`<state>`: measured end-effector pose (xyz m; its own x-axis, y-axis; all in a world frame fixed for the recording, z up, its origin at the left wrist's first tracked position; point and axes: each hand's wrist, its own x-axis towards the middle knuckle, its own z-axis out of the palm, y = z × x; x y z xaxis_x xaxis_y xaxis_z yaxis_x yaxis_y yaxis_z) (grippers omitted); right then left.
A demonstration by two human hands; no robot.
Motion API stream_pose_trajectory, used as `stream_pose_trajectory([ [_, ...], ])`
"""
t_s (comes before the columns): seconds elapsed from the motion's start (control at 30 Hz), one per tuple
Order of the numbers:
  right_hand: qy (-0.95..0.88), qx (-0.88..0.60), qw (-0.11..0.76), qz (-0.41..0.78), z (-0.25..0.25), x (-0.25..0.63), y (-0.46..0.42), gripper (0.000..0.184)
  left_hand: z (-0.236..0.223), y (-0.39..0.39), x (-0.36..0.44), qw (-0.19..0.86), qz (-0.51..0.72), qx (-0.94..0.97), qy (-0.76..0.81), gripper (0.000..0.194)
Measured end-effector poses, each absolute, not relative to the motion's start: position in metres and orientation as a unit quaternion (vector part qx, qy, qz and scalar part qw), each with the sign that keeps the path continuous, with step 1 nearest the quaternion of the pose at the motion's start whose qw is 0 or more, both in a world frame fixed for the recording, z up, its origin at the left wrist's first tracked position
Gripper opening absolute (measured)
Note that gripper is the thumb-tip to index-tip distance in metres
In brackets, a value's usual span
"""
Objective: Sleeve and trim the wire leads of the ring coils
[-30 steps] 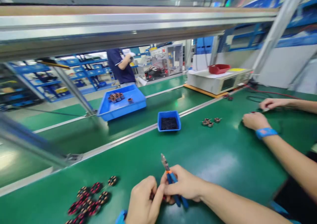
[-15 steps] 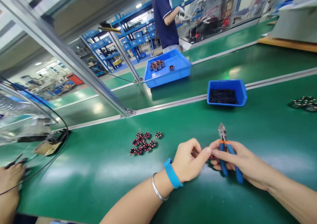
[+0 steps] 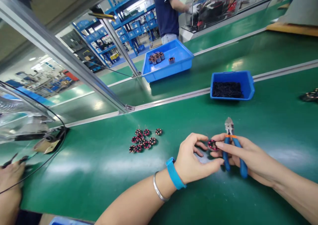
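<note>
My right hand (image 3: 238,152) pinches a small round motor stator (image 3: 213,145) with red and copper windings between thumb and fingers. In the same hand lie diagonal cutters (image 3: 230,132) with blue handles and orange bands, their jaws pointing away from me. My left hand (image 3: 195,158), with a blue band and a silver bangle at the wrist, is open beside the stator. Its fingers curve apart around the stator's left side, and its thumb reaches below it towards my right fingers. Left of my hands, several similar stators (image 3: 141,141) lie grouped on the green table (image 3: 104,178), some with thin wires sticking up.
A blue bin (image 3: 248,85) of thin black pieces stands beyond my hands. Farther back, a blue tray (image 3: 171,72) holds more stators. A metal post (image 3: 81,69) slants across the left. Another person's hand (image 3: 12,178) is at the left edge; a co-worker (image 3: 166,16) stands behind.
My left hand has opened from a pinch at the stator, uncovering it in my right fingers. The view has shifted slightly. The co-worker's arm at the back has reached to the right.
</note>
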<state>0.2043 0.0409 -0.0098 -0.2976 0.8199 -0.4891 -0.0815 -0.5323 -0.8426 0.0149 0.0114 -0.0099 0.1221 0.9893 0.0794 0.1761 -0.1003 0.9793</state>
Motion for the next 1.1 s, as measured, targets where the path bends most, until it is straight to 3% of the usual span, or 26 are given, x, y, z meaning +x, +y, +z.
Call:
stream_pose_trajectory([
  [0.13,-0.405,-0.502,0.308,0.699,-0.010,0.202,0.038,0.075,-0.015,0.010,0.021,0.472,0.460,0.569,0.492,0.039],
  [0.23,-0.410,-0.495,0.293,0.708,-0.006,0.201,0.037,0.077,-0.014,0.011,0.017,0.517,0.459,0.543,0.475,0.035],
  [0.33,-0.454,-0.500,0.290,0.678,0.000,0.203,0.036,0.080,-0.014,0.013,0.010,0.587,0.446,0.495,0.460,0.039],
  [0.53,-0.542,-0.531,0.388,0.523,0.006,0.208,0.037,0.081,-0.014,0.013,0.006,0.672,0.424,0.438,0.421,0.057],
  [0.8,-0.570,-0.512,0.389,0.512,0.005,0.204,0.036,0.060,-0.008,0.011,0.009,0.710,0.349,0.467,0.395,0.073],
  [1.0,-0.525,-0.545,0.429,0.493,0.011,0.221,0.046,0.071,-0.003,0.013,0.007,0.727,0.305,0.464,0.403,0.076],
  [1.1,-0.499,-0.551,0.396,0.539,0.018,0.229,0.051,0.080,0.000,0.013,0.007,0.736,0.293,0.446,0.416,0.079],
])
